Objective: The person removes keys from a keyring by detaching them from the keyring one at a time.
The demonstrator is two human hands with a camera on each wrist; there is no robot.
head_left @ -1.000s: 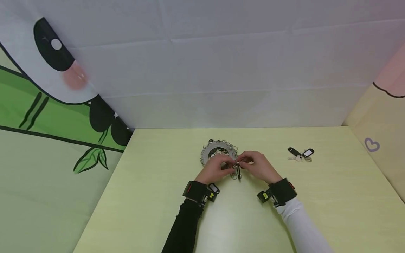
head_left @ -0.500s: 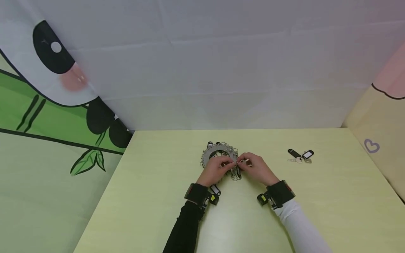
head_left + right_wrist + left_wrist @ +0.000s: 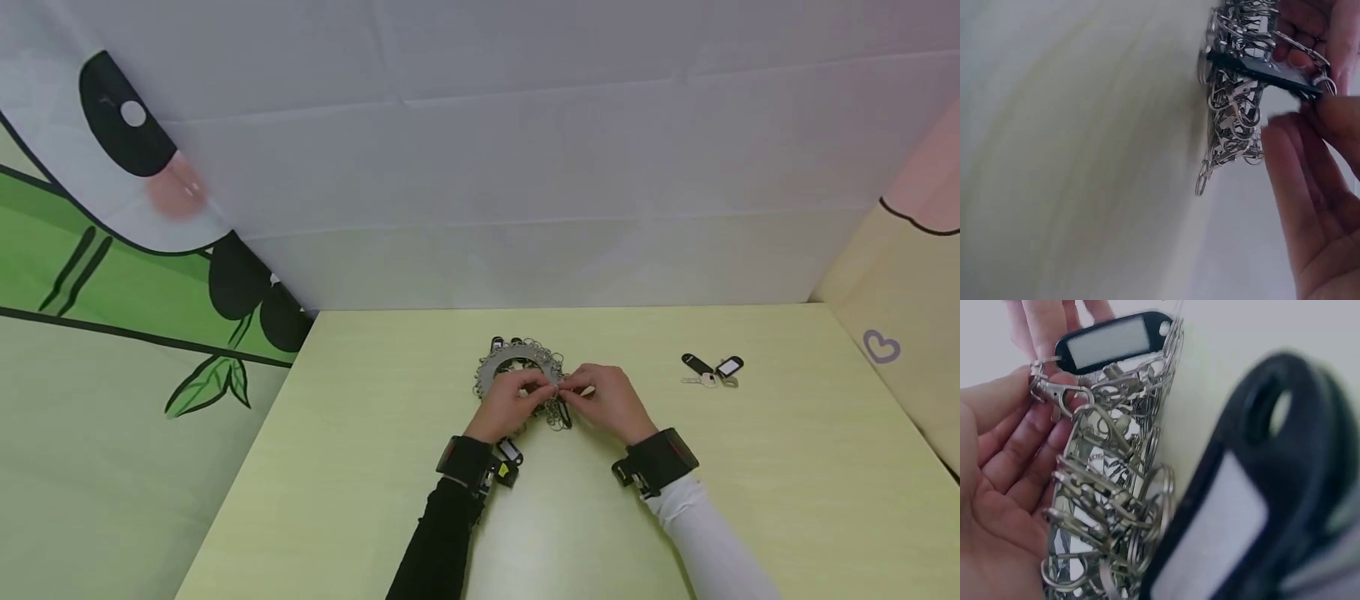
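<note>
In the head view both hands meet at the right side of a round grey rack (image 3: 495, 361) ringed with metal clasps. My left hand (image 3: 506, 408) pinches a metal lobster clasp (image 3: 1060, 395) between thumb and fingers. My right hand (image 3: 609, 404) holds the small split ring (image 3: 1324, 82) at the end of a black key tag (image 3: 1110, 345). The tag has a white label and lies across the rack's clasps. Whether ring and clasp are linked is hidden by the fingertips.
Two black tags (image 3: 697, 363) with keys (image 3: 708, 379) lie at the right of the table (image 3: 787, 483). Another black tag (image 3: 1210, 531) looms blurred near the left wrist camera. A wall (image 3: 525, 167) rises behind the table.
My right fingertips have moved slightly left, closer to the left fingertips. The tag, hanging upright a second ago, now slants against the clasps. The left hand has barely shifted.
</note>
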